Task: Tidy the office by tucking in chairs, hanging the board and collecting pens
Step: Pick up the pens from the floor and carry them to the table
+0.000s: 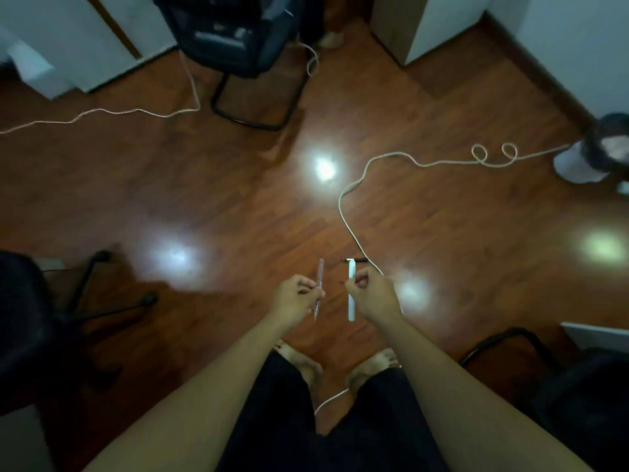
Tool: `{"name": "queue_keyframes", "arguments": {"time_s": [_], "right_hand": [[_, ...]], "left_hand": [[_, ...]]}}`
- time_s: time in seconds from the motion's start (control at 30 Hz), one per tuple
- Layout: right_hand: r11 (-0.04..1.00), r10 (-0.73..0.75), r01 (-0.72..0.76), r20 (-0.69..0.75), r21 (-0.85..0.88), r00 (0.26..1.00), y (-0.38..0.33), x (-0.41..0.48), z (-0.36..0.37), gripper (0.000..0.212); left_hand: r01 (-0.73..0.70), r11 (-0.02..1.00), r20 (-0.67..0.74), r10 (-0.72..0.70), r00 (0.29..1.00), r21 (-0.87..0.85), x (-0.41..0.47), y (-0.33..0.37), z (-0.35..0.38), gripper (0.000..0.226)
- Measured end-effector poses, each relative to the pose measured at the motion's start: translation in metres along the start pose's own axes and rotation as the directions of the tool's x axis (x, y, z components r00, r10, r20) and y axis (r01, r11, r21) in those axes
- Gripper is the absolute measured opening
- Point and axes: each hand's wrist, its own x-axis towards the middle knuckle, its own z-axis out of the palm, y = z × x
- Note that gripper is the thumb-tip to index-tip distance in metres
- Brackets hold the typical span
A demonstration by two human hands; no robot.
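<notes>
My left hand (295, 298) grips a clear pen (319, 282) upright, its tip pointing down toward me. My right hand (372, 294) grips a white pen (351, 303), also held upright. Both hands hover side by side above the wooden floor, in front of my bare feet. A dark pen (355, 259) lies on the floor just beyond the white pen, next to a white cable. No board is in view.
A white cable (343, 212) snakes over the floor from my feet to a white fan base (575, 165) at right. Another cable (102, 112) runs left. A black sled-base chair (238, 39) stands far ahead, a wheeled chair (30, 318) at left, another chair (561, 386) at right.
</notes>
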Motion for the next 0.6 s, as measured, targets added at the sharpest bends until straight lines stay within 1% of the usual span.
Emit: {"name": "queue_keyframes", "arguments": {"time_s": [0.03,0.07,0.2,0.27,0.33,0.4,0.47,0.6], "right_hand": [[0.999,-0.051,0.052,0.012,-0.016,0.999,-0.016,-0.012,0.0,0.018],[0.995,-0.078,0.079,0.022,-0.057,0.997,-0.033,-0.021,0.002,0.017],[0.98,-0.168,0.175,0.079,-0.095,0.983,-0.091,-0.062,0.026,0.017],[0.962,-0.217,0.234,0.122,-0.142,0.968,-0.116,-0.083,0.047,0.018],[0.927,-0.276,0.313,0.188,-0.207,0.943,-0.136,-0.097,0.076,0.018],[0.881,-0.342,0.405,0.265,-0.244,0.902,-0.156,-0.11,0.108,0.018],[0.834,-0.403,0.495,0.342,-0.244,0.849,-0.176,-0.124,0.139,0.018],[0.752,-0.456,0.62,0.504,-0.223,0.734,-0.217,-0.153,0.194,0.012]], "left_hand": [[-0.01,0.999,-0.022,0.009,1.0,-0.033,-0.013,0.001,-0.013,0.023],[-0.02,0.999,-0.045,0.019,0.999,-0.03,-0.028,0.003,-0.029,0.023],[-0.056,0.995,-0.127,0.045,0.991,-0.085,-0.083,-0.003,-0.093,0.022],[-0.1,0.985,-0.178,0.074,0.981,-0.143,-0.105,-0.013,-0.126,0.025],[-0.118,0.973,-0.231,0.071,0.97,-0.197,-0.122,-0.029,-0.16,0.028],[-0.123,0.957,-0.296,0.042,0.954,-0.261,-0.136,-0.05,-0.191,0.027],[-0.138,0.929,-0.36,0.006,0.933,-0.343,-0.149,-0.072,-0.214,0.027],[-0.196,0.847,-0.492,-0.088,0.866,-0.495,-0.179,-0.115,-0.248,0.025]]}}
